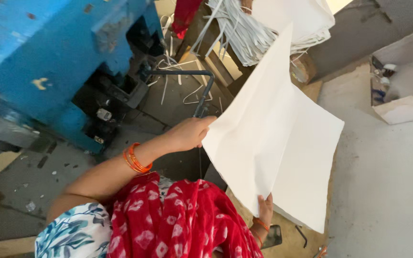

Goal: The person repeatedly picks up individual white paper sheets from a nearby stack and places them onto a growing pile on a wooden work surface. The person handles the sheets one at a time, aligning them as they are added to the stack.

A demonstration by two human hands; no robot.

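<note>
We hold a white sheet (273,138) up just right of the blue machine (48,62); our left hand (190,134) pinches its left edge, our right hand (265,210) grips its lower edge with fingers curled behind, and both should, we judge, keep an even light tension so it does not crease. The sheet is large, stiff, plain white, bent along a fold down its middle; a stack of cut strips (244,28) lies beyond the machine.
</note>
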